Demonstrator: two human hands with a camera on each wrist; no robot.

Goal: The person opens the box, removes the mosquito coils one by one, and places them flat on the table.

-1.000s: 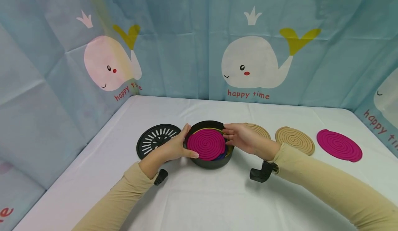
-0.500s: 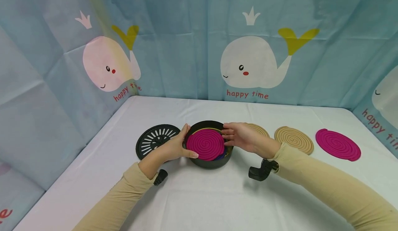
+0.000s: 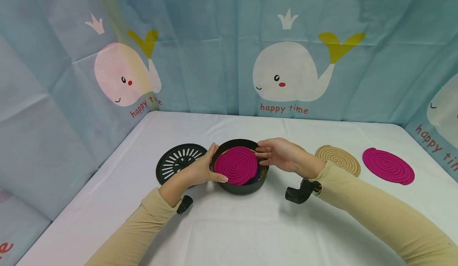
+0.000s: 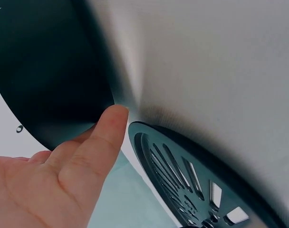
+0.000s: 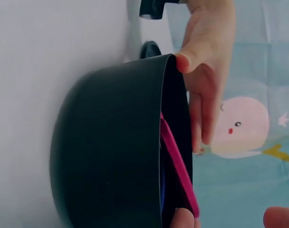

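Note:
A round black pot stands at the middle of the table. Inside it a magenta coiled coaster lies on top, above blue and yellow ones that mostly stay hidden. The right wrist view shows that magenta coaster tilted, with one edge past the rim. My left hand holds the pot's left side, thumb over the rim and fingers along the outer wall. At the right rim, my right hand has its fingers spread, one fingertip touching the coaster's edge. Its thumb stands apart from the coaster.
A black slotted lid lies left of the pot, close to my left hand. To the right are a tan coiled coaster and another magenta coaster. A second tan coaster is mostly hidden behind my right hand.
My right hand has risen slightly at the right rim, and the coaster's right edge has lifted a little. The left hand stays in place on the pot.

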